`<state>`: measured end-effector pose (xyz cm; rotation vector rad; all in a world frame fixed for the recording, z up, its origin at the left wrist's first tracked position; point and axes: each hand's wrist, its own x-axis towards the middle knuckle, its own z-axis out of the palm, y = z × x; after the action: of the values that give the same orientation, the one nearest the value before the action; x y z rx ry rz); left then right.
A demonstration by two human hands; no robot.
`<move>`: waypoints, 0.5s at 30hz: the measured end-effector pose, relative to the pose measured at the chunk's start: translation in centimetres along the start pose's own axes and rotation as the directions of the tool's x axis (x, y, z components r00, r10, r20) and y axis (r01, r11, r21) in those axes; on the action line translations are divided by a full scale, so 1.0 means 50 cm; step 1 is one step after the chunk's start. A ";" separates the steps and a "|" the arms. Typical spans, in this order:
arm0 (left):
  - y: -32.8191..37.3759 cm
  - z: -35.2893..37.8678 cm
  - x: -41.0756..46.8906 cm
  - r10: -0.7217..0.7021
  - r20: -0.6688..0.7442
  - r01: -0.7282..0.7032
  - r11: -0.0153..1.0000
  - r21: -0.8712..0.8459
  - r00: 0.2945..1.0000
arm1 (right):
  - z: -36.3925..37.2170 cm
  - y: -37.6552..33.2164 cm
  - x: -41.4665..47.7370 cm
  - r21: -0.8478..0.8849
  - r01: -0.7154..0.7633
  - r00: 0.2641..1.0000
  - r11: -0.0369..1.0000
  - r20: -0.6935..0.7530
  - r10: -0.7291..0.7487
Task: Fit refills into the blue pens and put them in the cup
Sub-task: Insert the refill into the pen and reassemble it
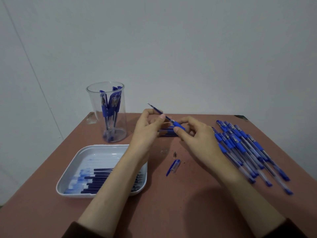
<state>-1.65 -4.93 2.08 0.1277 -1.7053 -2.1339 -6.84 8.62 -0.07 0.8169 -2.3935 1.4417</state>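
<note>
— Where is the pen being worked on?

— Held above the middle of the reddish table (171, 212), between both hands. The right hand (197, 134) pinches the pen barrel (179, 125) at its blue rubber grip, thumb below and fingers curled over it.

— And the other one?

— The left hand (147, 124) pinches the refill (157, 111) between thumb and forefinger. The refill's lower end sits in the grip end of the barrel; its writing point sticks up and away to the left.

— The barrel's loose parts?

— A blue cap (173, 166) lies on the table nearer the person, with a small metal tip (175, 154) just beyond it.

— The cup?

— The clear cup (107, 112) stands upright at the far left corner, with several capped blue pens (109, 105) standing in it.

— Spare stock?

— A white tray (109, 146) near the left forearm holds dark refills lying side by side (101, 179), its floor smeared with blue ink. A pile of blue pens (243, 148) lies fanned out on the right. A few more refills (167, 132) lie on the table behind the hands, partly hidden.
</note>
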 end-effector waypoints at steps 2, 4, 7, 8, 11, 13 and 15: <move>0.001 0.002 -0.004 -0.017 0.048 0.015 1.000 0.026 0.999 | -0.001 -0.003 -0.001 0.072 -0.026 1.000 0.997 0.019 0.025; 0.002 0.001 -0.005 -0.031 0.083 0.026 0.998 0.054 0.996 | -0.006 -0.010 0.000 0.194 -0.090 0.995 0.977 0.052 0.081; -0.002 -0.008 0.000 -0.014 0.111 -0.009 0.979 0.202 0.994 | -0.016 -0.024 0.005 0.464 -0.231 0.973 0.855 0.090 0.213; -0.005 -0.011 0.003 -0.002 0.125 -0.036 0.954 0.298 0.992 | -0.019 -0.027 0.007 0.541 -0.265 0.963 0.798 0.103 0.250; -0.011 -0.021 0.008 -0.033 0.255 -0.138 0.771 0.621 0.966 | -0.028 -0.030 0.010 0.658 -0.340 0.935 0.672 0.160 0.316; -0.012 -0.023 0.002 -0.135 0.356 -0.200 0.623 0.756 0.925 | -0.032 -0.030 0.011 0.699 -0.357 0.927 0.619 0.184 0.327; -0.011 -0.021 -0.006 -0.224 0.412 -0.249 0.519 0.818 0.883 | -0.034 -0.030 0.011 0.723 -0.357 0.926 0.591 0.190 0.326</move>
<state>-1.17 -5.68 1.22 -0.1616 -2.9291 -1.0961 -6.58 9.38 2.15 0.5064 -1.9860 2.6933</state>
